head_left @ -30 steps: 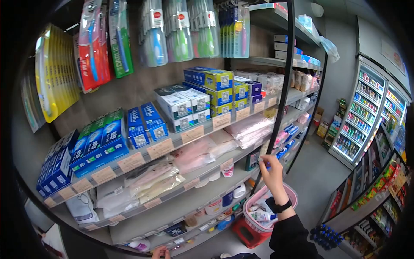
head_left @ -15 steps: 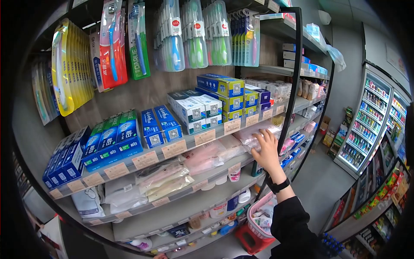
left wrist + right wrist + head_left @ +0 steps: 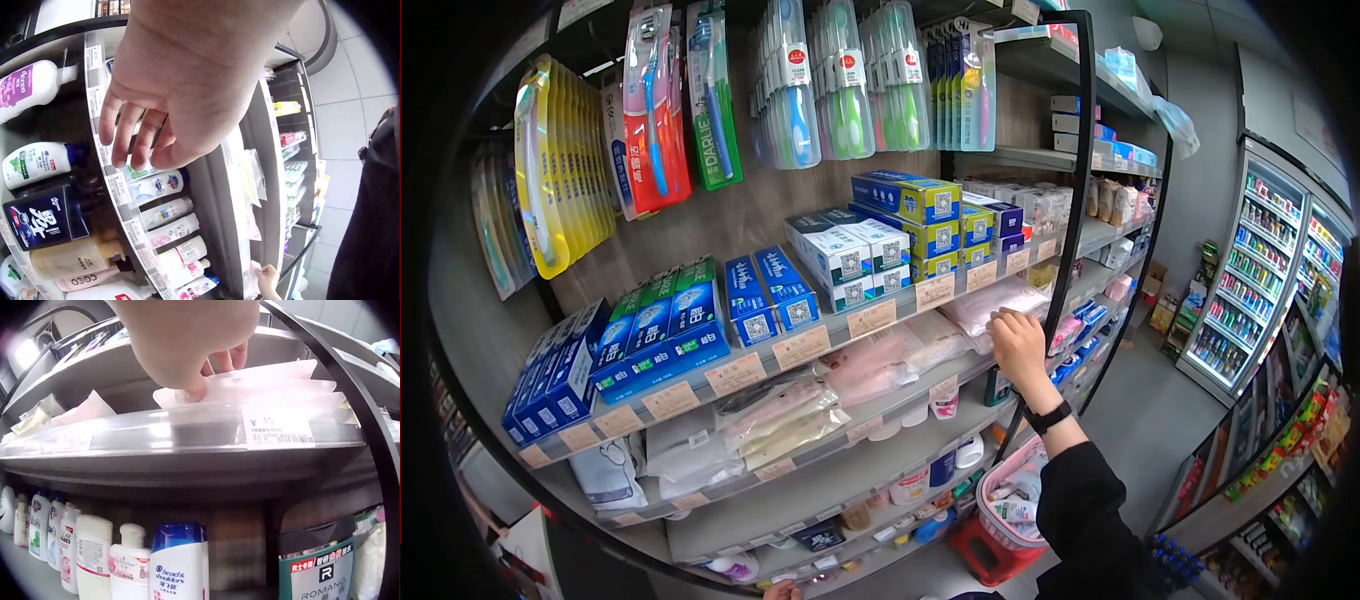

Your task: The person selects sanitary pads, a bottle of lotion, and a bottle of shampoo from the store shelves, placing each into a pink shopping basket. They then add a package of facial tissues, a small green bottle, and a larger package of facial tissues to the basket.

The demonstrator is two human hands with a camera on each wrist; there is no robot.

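Note:
My right hand (image 3: 1022, 352) is at the front of a shelf, its fingers curled at the near corner of the pink plastic-wrapped packs (image 3: 996, 300). In the right wrist view, the thumb and fingers of this hand (image 3: 194, 340) pinch the left end of a flat pink pack (image 3: 269, 390) in that stack. Low at the head view's bottom edge, only part of my left hand (image 3: 782, 590) shows. In the left wrist view, the left hand (image 3: 181, 94) hangs with loosely bent fingers and holds nothing, over shelves of bottles (image 3: 156, 187).
Toothpaste boxes (image 3: 665, 325) line the shelf above, under hanging toothbrushes (image 3: 800, 100). A black shelf post (image 3: 1072, 220) rises just right of my right hand. A pink basket (image 3: 1012, 490) with goods stands on a red base (image 3: 990, 555). Drink fridges (image 3: 1250, 270) stand at the far right.
My right hand rose from beside the shelf post to the pink packs, where its spread fingers have since curled in at the corner. The head view swung slightly.

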